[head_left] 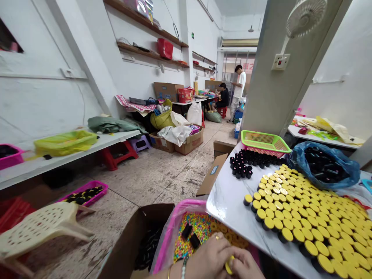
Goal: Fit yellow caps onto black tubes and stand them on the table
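Observation:
At the bottom of the view my left hand (209, 256), wearing a ring and bracelets, and my right hand (245, 266) close together on a small yellow round piece (229, 266). Just beyond them lies a pink-lined tub (171, 228) of multicoloured beads, with a couple of black cylinders (190, 235) on top. To the right, a white marble-patterned table (229, 205) bears dense rows of yellow-capped black cylinders (302, 217). Uncapped black cylinders (247, 162) stand at its far end. The hands touch neither the table nor these rows.
A cardboard box (148, 244) of black tubes stands left of the tub. A green basket (264, 142) and a blue bag of black cylinders (322, 166) sit on the table. Shelves, boxes, stools and two people (232, 91) occupy the room beyond.

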### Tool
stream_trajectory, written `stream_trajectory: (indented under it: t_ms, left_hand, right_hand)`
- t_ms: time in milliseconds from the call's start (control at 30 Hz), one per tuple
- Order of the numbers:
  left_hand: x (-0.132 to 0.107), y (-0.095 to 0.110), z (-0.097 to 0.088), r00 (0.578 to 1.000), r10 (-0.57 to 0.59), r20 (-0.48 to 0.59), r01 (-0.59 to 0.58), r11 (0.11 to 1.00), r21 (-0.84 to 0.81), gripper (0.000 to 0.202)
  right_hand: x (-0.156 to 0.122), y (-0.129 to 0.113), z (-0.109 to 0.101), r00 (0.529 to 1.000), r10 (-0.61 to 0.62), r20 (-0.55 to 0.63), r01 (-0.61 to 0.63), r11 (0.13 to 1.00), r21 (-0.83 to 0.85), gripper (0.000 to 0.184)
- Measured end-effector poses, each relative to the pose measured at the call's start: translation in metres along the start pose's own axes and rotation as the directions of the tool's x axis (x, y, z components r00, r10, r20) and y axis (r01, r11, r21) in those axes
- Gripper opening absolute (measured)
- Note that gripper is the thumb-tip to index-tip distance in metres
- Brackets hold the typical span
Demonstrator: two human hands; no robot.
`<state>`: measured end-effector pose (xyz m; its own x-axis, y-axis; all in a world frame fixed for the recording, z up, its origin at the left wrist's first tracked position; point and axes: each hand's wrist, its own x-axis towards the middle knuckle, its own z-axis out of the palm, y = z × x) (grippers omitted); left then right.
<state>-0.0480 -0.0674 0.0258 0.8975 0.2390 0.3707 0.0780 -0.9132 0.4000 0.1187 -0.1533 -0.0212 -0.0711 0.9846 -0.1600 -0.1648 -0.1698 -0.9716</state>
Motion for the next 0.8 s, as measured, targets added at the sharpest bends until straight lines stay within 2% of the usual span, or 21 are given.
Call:
stream_trajectory:
  t_ms: [67,133,200,267,333,400,467,567,633,700,767,800]
  left_hand:
    - [0.001,0.001,-0.015,0.999,-0.045,0.021,0.047,0.993,-0.109,0.033]
    - [0.011,-0.004,-0.036,0.998,-0.07,0.01,0.07,0.972,-0.226,0.043]
    - [0.035,-0.021,-0.055,0.989,-0.132,-0.065,0.108,0.95,-0.292,0.03]
    - [0.068,-0.048,-0.062,0.963,-0.231,-0.136,0.188,0.944,-0.272,0.021]
    - [0.104,-0.076,-0.057,0.927,-0.34,-0.16,0.302,0.927,-0.223,0.024]
    - [0.138,-0.099,-0.045,0.911,-0.387,-0.142,0.358,0.913,-0.193,0.028]
    - [0.166,-0.114,-0.03,0.916,-0.388,-0.102,0.363,0.91,-0.201,0.028]
    - [0.194,-0.123,-0.009,0.934,-0.357,-0.006,0.344,0.906,-0.247,0.027]
    - [0.203,-0.126,0.0,0.937,-0.341,0.077,0.348,0.889,-0.296,0.025]
    - [0.2,-0.13,0.003,0.928,-0.336,0.159,0.372,0.851,-0.372,0.027]
    - [0.182,-0.136,-0.001,0.924,-0.325,0.2,0.382,0.796,-0.47,0.031]
    - [0.167,-0.138,-0.005,0.927,-0.329,0.181,0.375,0.783,-0.497,0.033]
  right_hand:
    - [0.0,-0.015,0.007,0.998,-0.023,-0.065,0.024,1.0,0.019,0.028]
    - [0.0,-0.034,0.01,0.996,-0.02,-0.086,0.033,0.987,0.155,0.039]
    - [-0.001,-0.051,0.008,1.0,0.017,-0.009,-0.013,0.939,0.344,0.061]
    - [-0.003,-0.06,0.005,0.998,-0.01,0.064,-0.018,0.909,0.417,0.076]
    - [-0.006,-0.061,0.004,0.998,0.009,0.065,-0.033,0.921,0.389,0.07]
    - [-0.012,-0.055,0.006,0.998,0.06,0.025,-0.065,0.943,0.328,0.056]
    - [-0.019,-0.047,0.009,0.994,0.11,-0.02,-0.099,0.951,0.294,0.046]
    - [-0.03,-0.038,0.006,0.982,0.164,-0.093,-0.128,0.943,0.306,0.042]
    - [-0.036,-0.036,0.001,0.974,0.182,-0.137,-0.131,0.938,0.321,0.041]
    - [-0.041,-0.034,-0.005,0.969,0.191,-0.155,-0.134,0.937,0.321,0.041]
    - [-0.043,-0.029,-0.01,0.967,0.2,-0.156,-0.147,0.943,0.297,0.041]
    - [-0.042,-0.024,-0.013,0.966,0.208,-0.155,-0.159,0.947,0.277,0.041]
